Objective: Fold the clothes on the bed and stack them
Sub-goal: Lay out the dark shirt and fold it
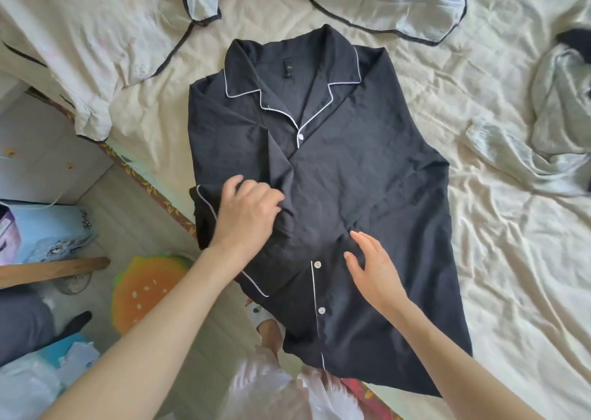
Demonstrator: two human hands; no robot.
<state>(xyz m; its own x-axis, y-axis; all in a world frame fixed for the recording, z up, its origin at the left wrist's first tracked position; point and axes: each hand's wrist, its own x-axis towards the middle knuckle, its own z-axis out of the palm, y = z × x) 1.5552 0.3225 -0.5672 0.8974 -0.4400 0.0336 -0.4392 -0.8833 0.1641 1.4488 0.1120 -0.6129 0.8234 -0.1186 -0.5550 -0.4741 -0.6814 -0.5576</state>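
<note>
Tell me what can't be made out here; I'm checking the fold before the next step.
- Head view: left hand covers the fabric it grips on the black white-piped pyjama shirt, so that fold is hidden.
- The shirt's hem hangs past the bed edge; its end is unseen.
- Grey crumpled garment: cut off by the right edge.
- Neck label: too small to read.
- Right hand hides the placket beneath.

Burger-shaped cushion (144,288) on the floor — wooden plank (54,271) beside it.
</note>
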